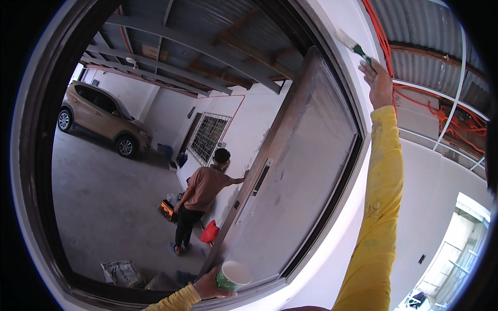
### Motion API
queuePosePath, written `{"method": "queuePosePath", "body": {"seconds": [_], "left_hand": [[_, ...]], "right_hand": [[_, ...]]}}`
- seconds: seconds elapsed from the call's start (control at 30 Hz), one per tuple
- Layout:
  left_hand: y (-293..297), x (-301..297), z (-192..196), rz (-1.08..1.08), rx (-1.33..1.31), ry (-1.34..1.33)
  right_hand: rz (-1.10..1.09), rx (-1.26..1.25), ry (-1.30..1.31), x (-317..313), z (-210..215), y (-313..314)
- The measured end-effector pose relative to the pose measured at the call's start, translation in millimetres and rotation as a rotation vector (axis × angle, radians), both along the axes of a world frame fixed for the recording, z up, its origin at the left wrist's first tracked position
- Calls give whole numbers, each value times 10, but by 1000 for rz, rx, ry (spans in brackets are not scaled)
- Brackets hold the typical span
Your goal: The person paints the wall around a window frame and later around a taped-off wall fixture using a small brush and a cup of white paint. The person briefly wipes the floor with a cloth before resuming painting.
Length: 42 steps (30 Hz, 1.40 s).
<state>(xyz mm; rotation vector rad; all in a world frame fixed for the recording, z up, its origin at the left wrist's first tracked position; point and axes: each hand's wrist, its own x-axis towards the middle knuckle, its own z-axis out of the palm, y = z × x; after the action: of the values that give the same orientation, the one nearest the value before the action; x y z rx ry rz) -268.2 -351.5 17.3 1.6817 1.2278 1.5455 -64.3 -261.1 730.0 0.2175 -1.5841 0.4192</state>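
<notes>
A big white wall point(441, 207) fills the right side, and a wide dark door frame point(332, 207) curves beside it. A grey door point(301, 176) stands open in the frame. Outside, another person point(199, 199) in a brown shirt stands by the door, and a tan car point(101, 116) is parked far back.

The right hand point(377, 83) is stretched high up in a yellow sleeve point(381, 207). Its grip is clenched round the green handle of a flat scraper point(355, 45). The blade lies up on the white wall strip near the top of the frame, close to some orange cables point(378, 36).

The left hand point(207, 286) is low down, near the bottom of the frame. Its grip is wrapped round a small green cup point(231, 276) with something white inside.

To do this bit well, I think the blade should lie flat on the wall and slide in slow, even strokes, so no lumps stay. It should keep off the dark frame and away from the cables. The cup should stay upright so nothing spills. With the arm so high, standing steady matters too.
</notes>
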Motion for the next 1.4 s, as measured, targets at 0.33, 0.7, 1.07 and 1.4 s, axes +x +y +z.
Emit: {"method": "queuePosePath", "body": {"seconds": [0.33,0.7,1.07,1.4], "left_hand": [[-26,23,92,-59,-95,-94],[238,57,-199,155,275,180],[-1300,-130,144,437,172,-64],[-1430,-186,-41,751,144,227]], "right_hand": [[-514,-339,404,840,-81,1515],[364,213,-97,425,-1077,-286],[742,-39,-862,140,-3840,-560],[354,165,-1216,-528,-4655,-690]]}}
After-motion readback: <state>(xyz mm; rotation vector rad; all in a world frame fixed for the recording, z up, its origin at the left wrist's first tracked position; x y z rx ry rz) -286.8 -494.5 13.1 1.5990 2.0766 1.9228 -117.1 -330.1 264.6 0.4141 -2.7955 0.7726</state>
